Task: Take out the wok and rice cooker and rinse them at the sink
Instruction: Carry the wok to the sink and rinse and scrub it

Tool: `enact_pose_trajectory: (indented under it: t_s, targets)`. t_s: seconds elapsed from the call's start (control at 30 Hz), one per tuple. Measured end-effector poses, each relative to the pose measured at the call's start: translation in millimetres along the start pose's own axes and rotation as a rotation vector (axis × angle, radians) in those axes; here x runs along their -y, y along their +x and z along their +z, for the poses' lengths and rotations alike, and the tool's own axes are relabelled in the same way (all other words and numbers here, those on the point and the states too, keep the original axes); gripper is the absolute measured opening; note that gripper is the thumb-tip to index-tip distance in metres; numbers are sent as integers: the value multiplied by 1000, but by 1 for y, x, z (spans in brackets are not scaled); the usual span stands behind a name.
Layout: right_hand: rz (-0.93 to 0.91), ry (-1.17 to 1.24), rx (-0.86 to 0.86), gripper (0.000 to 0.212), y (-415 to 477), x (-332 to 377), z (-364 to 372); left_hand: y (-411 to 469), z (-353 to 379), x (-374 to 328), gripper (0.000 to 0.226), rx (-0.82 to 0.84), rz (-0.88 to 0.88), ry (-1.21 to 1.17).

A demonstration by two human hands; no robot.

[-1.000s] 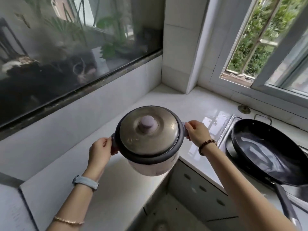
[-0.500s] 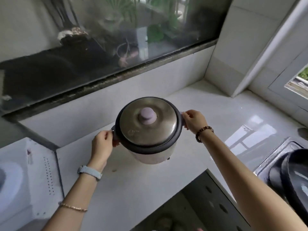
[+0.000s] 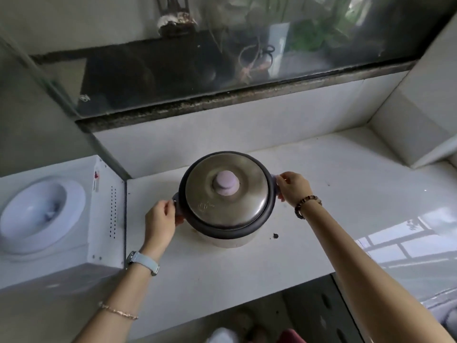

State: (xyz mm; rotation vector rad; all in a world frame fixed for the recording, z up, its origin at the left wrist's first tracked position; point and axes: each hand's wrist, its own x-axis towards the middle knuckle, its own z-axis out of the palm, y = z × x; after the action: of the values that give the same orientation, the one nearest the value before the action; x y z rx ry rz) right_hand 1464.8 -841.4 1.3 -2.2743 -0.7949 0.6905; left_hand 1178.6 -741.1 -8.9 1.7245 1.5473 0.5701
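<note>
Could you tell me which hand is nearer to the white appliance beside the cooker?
Left. The left hand grips the cooker handle on the side facing the appliance; the right hand grips the opposite handle, across the cooker from it.

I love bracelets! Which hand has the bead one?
The right hand: its wrist wears the brown bead bracelet. The left hand has a watch and a thin gold chain instead. Both grip the cooker.

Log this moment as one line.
rice cooker on countertop, lid on | left-hand grip holds left side | right-hand grip holds right side
</note>
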Motion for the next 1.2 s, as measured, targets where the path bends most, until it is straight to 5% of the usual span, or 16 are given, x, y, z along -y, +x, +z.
enact_pose_trajectory:
  t_s: [0.43,0.97,1.2]
  targets:
    - [-61,-24,80,25,11,3,13,-12,6,27,26,-116,-26,94]
    - [59,133,96,28,6,-1,10,-9,-4,25,28,54,-148,18]
    - [-209,184,-268,23,-53,-13,-58,-21,-39,-28,26,-138,283,-2]
